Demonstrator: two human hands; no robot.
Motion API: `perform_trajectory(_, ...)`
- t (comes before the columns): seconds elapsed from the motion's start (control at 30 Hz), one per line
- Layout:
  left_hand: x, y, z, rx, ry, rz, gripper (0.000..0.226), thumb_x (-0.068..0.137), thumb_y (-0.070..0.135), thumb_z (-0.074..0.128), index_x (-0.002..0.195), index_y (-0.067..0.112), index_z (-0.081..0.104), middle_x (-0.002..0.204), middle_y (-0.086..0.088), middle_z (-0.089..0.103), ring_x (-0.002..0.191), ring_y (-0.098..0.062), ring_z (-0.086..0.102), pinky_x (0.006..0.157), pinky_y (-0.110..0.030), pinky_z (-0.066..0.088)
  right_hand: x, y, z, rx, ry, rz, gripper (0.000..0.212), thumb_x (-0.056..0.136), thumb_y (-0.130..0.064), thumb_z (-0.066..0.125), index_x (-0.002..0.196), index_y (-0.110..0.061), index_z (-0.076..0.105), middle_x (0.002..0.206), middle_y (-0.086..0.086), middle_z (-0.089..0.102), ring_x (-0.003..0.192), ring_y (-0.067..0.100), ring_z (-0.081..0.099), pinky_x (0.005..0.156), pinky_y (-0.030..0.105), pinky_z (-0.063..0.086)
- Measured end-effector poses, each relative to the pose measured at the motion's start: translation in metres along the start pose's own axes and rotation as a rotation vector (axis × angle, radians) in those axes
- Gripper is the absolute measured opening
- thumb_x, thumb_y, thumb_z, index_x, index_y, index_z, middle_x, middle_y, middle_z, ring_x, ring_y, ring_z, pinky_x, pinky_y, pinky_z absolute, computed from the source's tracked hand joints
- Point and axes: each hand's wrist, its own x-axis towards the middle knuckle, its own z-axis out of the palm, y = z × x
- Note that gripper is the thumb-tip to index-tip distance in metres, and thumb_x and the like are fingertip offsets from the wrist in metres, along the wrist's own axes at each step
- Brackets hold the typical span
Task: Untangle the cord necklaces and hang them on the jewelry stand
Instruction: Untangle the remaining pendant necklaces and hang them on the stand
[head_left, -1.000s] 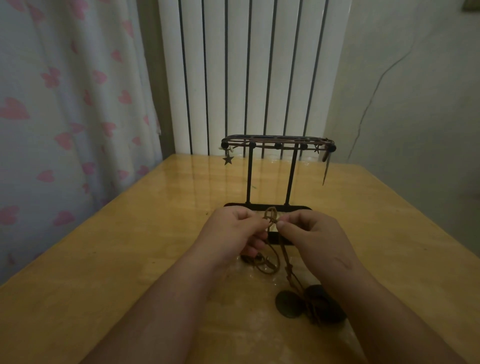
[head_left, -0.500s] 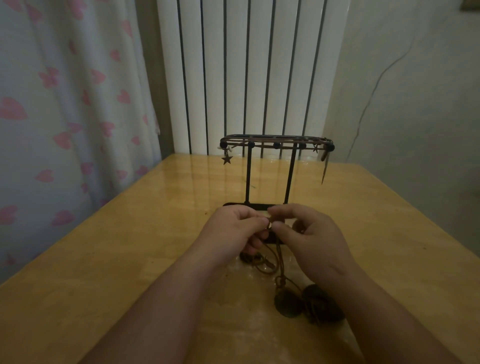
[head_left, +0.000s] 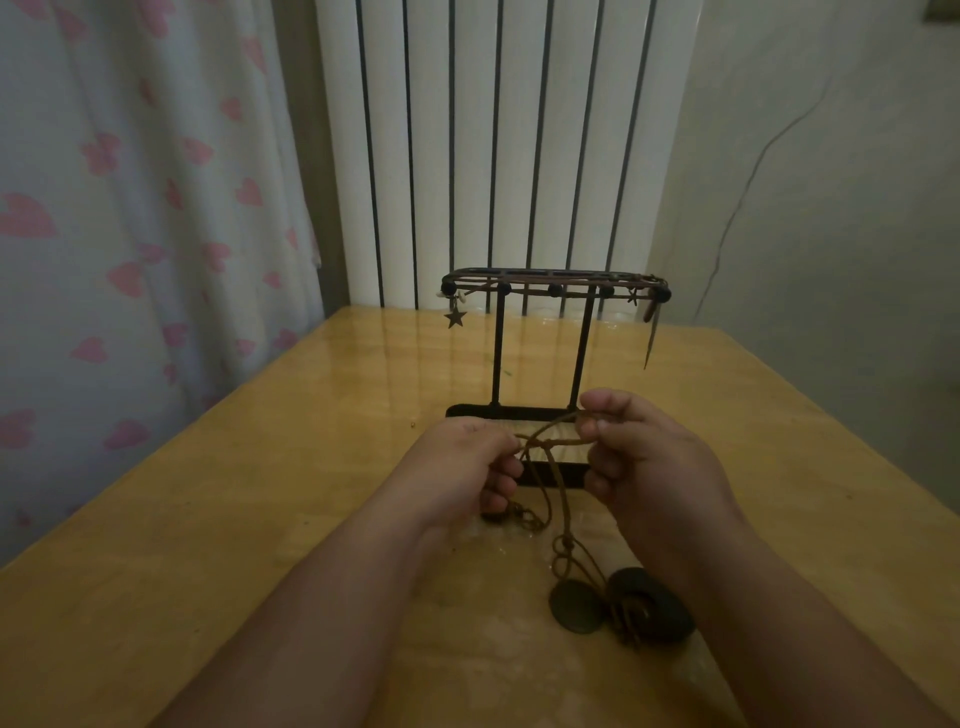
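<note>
A tangle of brown cord necklaces (head_left: 551, 448) stretches between my two hands in front of the black jewelry stand (head_left: 540, 353). My left hand (head_left: 462, 470) pinches one end of the cord and my right hand (head_left: 641, 457) pinches the other, held a little higher. A knot sits midway between them. Cord strands hang down to two dark round pendants (head_left: 579, 605) lying on the wooden table (head_left: 260, 493), beside my right wrist. A beaded necklace with a star charm (head_left: 455, 317) lies along the stand's top bar.
A pink-heart curtain (head_left: 130, 234) hangs at the left and a white ribbed radiator (head_left: 498, 145) stands behind the table. A thin dark strand (head_left: 652, 338) dangles from the stand's right end. The wall is at the right.
My hands have moved apart, the right one going right and up. The cord that was bunched between my fingertips is now drawn out into a taut span with a knot.
</note>
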Motion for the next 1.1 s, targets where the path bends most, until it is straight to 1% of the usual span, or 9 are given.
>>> perform_trajectory(0.23,0.0,0.002,-0.001,-0.068,0.053,0.059,0.017,0.095,0.017,0.055,0.087,0.01,0.068,0.078,-0.006,0.067,0.072,-0.02,0.061,0.068,-0.035,0.048,-0.004,0.001,0.003,-0.333,0.003,-0.052,0.017,0.094,-0.017,0.055,0.105,-0.025,0.065,0.086,-0.001,0.063,0.072,0.014,0.055,0.063,0.028,0.041)
perform_trajectory(0.33,0.002,0.0,-0.001,-0.013,0.074,0.084,0.017,0.093,0.02,0.057,0.085,0.015,0.071,0.082,-0.006,0.069,0.077,-0.021,0.063,0.071,-0.036,0.05,-0.006,0.004,0.005,-0.664,-0.042,-0.158,0.019,0.084,-0.028,0.071,0.098,-0.035,0.061,0.086,-0.004,0.065,0.077,0.01,0.061,0.064,0.024,0.049)
perform_trajectory(0.43,0.002,0.0,0.0,0.006,0.095,0.086,0.017,0.092,0.023,0.058,0.082,0.018,0.071,0.084,-0.007,0.068,0.08,-0.023,0.062,0.073,-0.037,0.05,-0.007,0.005,0.007,-0.902,0.006,-0.278,0.01,0.086,-0.031,0.07,0.086,-0.036,0.061,0.079,-0.008,0.063,0.071,0.006,0.059,0.061,0.019,0.047)
perform_trajectory(0.5,0.002,0.001,-0.001,0.019,0.124,0.058,0.017,0.093,0.022,0.057,0.086,0.015,0.07,0.087,-0.006,0.067,0.081,-0.021,0.061,0.072,-0.035,0.049,-0.005,0.005,0.004,-0.813,0.039,-0.277,0.005,0.091,-0.031,0.063,0.086,-0.031,0.064,0.079,-0.007,0.066,0.072,0.006,0.06,0.063,0.021,0.047)
perform_trajectory(0.67,0.0,0.005,-0.002,0.006,0.157,-0.067,0.018,0.095,0.019,0.054,0.089,0.014,0.07,0.093,-0.007,0.075,0.081,-0.022,0.065,0.068,-0.035,0.048,-0.003,-0.007,0.004,-0.132,0.03,-0.001,0.038,0.098,-0.014,0.043,0.063,-0.014,0.058,0.059,0.003,0.049,0.053,0.019,0.035,0.054,0.032,0.028)
perform_trajectory(0.77,-0.004,0.007,-0.001,-0.068,0.101,-0.078,0.017,0.097,0.016,0.052,0.093,0.012,0.068,0.09,-0.006,0.076,0.074,-0.019,0.068,0.063,-0.031,0.048,-0.004,-0.008,0.002,0.008,-0.034,0.074,0.014,0.089,-0.007,0.042,0.077,-0.009,0.05,0.073,0.01,0.058,0.055,0.017,0.035,0.054,0.031,0.027)
perform_trajectory(0.83,-0.005,0.007,-0.001,-0.154,0.053,-0.065,0.012,0.096,0.013,0.054,0.095,0.011,0.066,0.09,-0.008,0.075,0.068,-0.017,0.068,0.056,-0.028,0.047,-0.004,-0.005,-0.002,0.022,-0.072,0.001,0.008,0.083,-0.004,0.044,0.08,-0.011,0.048,0.065,0.005,0.057,0.052,0.015,0.035,0.051,0.031,0.026)
perform_trajectory(0.97,-0.003,0.006,-0.004,-0.268,0.021,-0.06,0.009,0.096,0.013,0.055,0.095,0.01,0.063,0.084,-0.009,0.071,0.059,-0.013,0.062,0.049,-0.024,0.044,0.0,-0.002,-0.002,-0.156,0.002,0.018,0.022,0.083,0.002,0.042,0.087,-0.01,0.059,0.057,-0.001,0.045,0.05,0.014,0.036,0.047,0.028,0.027)
perform_trajectory(1.1,-0.003,0.004,-0.003,-0.241,0.011,-0.039,0.01,0.096,0.015,0.056,0.091,0.014,0.064,0.078,-0.005,0.066,0.057,-0.011,0.055,0.048,-0.023,0.041,-0.008,0.0,0.003,-0.511,-0.086,-0.16,0.013,0.09,-0.029,0.062,0.089,-0.02,0.071,0.063,-0.009,0.064,0.058,0.002,0.057,0.059,0.021,0.036)
